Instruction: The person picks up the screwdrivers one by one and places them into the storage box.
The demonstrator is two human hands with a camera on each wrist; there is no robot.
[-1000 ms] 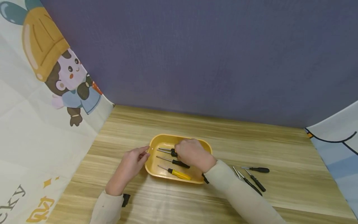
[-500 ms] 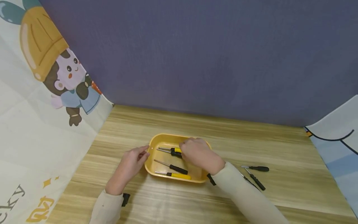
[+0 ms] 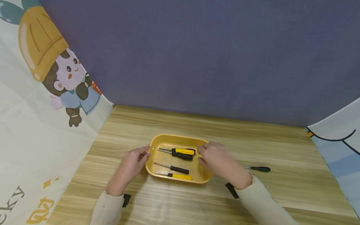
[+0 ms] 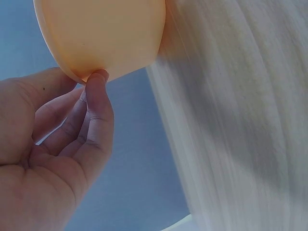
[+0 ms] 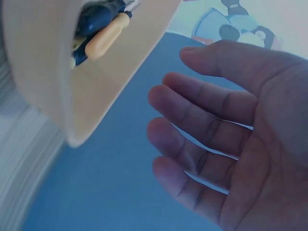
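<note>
A yellow plastic tray point(image 3: 197, 178) sits on the table with several screwdrivers in it. My left hand point(image 3: 134, 162) pinches the tray's left rim between thumb and fingers, seen close in the left wrist view. At the tray's right end, my right hand point(image 3: 220, 161) holds nothing; its fingers are spread and loosely bent in the right wrist view. A yellow-handled screwdriver point(image 3: 185, 151) lies against a black-handled screwdriver point(image 3: 182, 156) near the tray's back wall. Toward the front lie another black screwdriver point(image 3: 179, 170) and a yellow screwdriver point(image 3: 181, 177), roughly parallel.
Right of the tray, a black-handled screwdriver point(image 3: 261, 169) lies on the wooden table point(image 3: 295, 175); the right forearm hides others beside it. A dark blue-grey cloth point(image 3: 197, 62) rises behind the table. A white printed sheet point(image 3: 33, 140) hangs at the left.
My right hand has let go of the yellow screwdriver at the back of the tray and moved right, fingers loosening. The front screwdrivers have shifted slightly. My left hand stays on the rim.
</note>
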